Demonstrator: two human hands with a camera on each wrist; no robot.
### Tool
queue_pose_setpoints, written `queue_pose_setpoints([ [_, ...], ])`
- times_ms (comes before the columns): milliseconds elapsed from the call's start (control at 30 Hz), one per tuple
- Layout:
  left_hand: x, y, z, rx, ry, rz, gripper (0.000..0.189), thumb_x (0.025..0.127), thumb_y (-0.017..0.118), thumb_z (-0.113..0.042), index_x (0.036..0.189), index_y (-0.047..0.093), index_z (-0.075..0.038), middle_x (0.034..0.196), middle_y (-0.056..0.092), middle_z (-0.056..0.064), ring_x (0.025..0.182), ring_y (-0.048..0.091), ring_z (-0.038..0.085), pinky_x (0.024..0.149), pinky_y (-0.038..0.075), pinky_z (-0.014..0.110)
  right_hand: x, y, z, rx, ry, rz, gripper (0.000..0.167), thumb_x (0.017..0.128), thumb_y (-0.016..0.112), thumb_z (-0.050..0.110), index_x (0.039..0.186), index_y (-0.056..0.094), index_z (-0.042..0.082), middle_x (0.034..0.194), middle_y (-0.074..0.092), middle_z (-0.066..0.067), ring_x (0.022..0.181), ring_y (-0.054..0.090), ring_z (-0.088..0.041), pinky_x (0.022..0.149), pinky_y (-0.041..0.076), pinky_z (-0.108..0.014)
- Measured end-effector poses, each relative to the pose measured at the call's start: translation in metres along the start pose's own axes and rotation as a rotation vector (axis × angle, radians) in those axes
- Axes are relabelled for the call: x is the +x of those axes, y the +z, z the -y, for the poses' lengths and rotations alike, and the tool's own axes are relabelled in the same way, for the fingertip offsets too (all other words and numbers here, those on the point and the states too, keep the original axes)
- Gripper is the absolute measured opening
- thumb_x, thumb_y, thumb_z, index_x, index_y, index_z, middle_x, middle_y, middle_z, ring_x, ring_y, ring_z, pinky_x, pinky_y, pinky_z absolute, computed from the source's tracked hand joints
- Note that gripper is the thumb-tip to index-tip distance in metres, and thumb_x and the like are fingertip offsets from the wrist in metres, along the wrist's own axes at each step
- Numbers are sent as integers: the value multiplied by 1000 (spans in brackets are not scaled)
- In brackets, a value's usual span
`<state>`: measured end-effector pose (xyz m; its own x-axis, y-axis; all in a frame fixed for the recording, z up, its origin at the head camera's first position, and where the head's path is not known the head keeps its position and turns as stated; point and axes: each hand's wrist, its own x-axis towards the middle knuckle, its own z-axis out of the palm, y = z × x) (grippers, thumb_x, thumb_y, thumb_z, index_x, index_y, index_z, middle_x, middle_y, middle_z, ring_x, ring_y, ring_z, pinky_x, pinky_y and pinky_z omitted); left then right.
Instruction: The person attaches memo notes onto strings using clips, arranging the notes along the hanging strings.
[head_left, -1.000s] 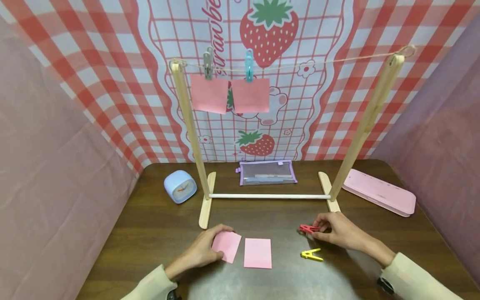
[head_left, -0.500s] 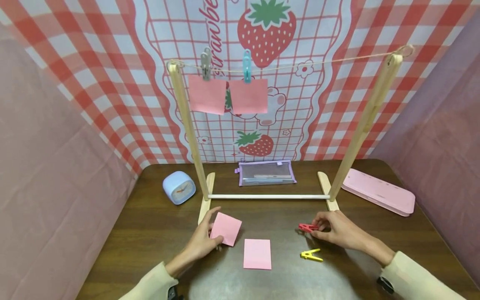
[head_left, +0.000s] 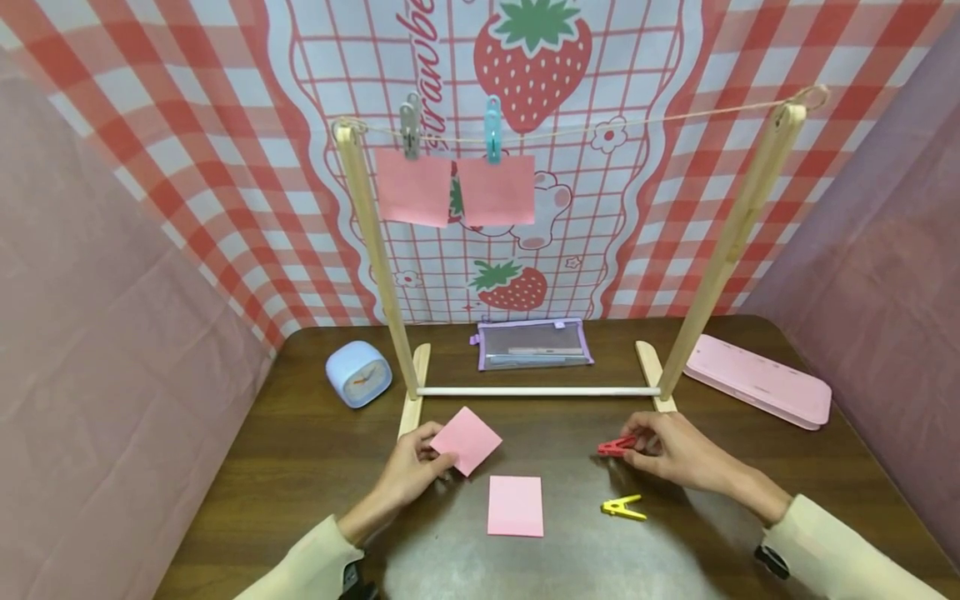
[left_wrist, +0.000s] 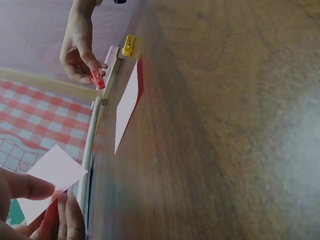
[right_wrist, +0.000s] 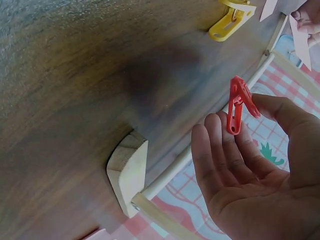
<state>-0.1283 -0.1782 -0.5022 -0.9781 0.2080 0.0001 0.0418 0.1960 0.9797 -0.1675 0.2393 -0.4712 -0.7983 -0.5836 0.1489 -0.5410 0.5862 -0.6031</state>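
A pink sticky note (head_left: 467, 442) is pinched between the thumb and fingers of the left hand (head_left: 408, 471), turned corner-up and apparently raised above the tabletop (head_left: 570, 571). The right hand (head_left: 678, 454) holds a red clothespin (head_left: 617, 447) by its spread handles between thumb and fingertips, nose pointing away from the palm and seemingly closed. Note and clothespin are well apart.

The step in hand looks like readying this pair for the twine line (head_left: 600, 129); the next move would call for squaring up the note, raising both to the line right of the blue clothespin (head_left: 492, 129), and squeezing the handles.

Between the hands lie another pink paper square (head_left: 515, 507) and, near the right hand, a yellow clothespin (head_left: 624, 507). Above, a gray clothespin (head_left: 410, 129) and the blue one each hold a pink note on the line, strung across a wooden stand (head_left: 731, 250).

Behind the stand's lower bar, a purple-edged mesh pouch (head_left: 525, 323) shows slim, pen-like items inside. The pink pencil case (head_left: 761, 383) at right is closed, its contents hidden.
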Motion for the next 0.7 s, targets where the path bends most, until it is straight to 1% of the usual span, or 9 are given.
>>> queue_pose_setpoints([
  [67, 1, 1, 0, -17, 1, -5, 26, 90, 70, 6, 112, 59, 16, 98, 71, 38, 67, 67, 10, 61, 61, 28, 0, 0, 1, -17, -7, -12, 15, 87, 81, 12, 98, 71, 10, 84, 72, 8, 76, 63, 4, 65, 59, -25],
  [167, 4, 3, 0, -32, 5, -12, 26, 90, 68, 7, 112, 59, 17, 100, 70, 39, 73, 68, 8, 65, 63, 29, 1, -2, 2, -43, -30, -29, 17, 86, 82, 11, 101, 72, 9, 88, 73, 6, 78, 64, 2, 66, 60, -26],
  [367, 10, 6, -2, -68, -19, -14, 27, 91, 66, 8, 115, 57, 18, 102, 70, 38, 77, 70, 7, 74, 66, 32, 4, -6, 8, -65, -93, -42, 23, 86, 83, 13, 105, 72, 7, 92, 74, 5, 79, 67, -4, 67, 60, -26],
  [533, 15, 11, -5, -99, -31, -31, 28, 91, 66, 9, 116, 57, 18, 102, 70, 36, 78, 70, 6, 77, 66, 32, 9, -9, 15, -49, -104, -69, 25, 82, 86, 11, 101, 69, 11, 88, 74, 4, 79, 69, -9, 67, 61, -25],
  [700, 19, 15, -7, -126, -30, -44, 28, 91, 66, 8, 115, 57, 19, 102, 70, 33, 78, 71, 6, 77, 66, 31, 12, -12, 20, -51, -104, -64, 24, 82, 85, 8, 98, 69, 12, 89, 74, 2, 81, 70, -11, 67, 62, -24],
])
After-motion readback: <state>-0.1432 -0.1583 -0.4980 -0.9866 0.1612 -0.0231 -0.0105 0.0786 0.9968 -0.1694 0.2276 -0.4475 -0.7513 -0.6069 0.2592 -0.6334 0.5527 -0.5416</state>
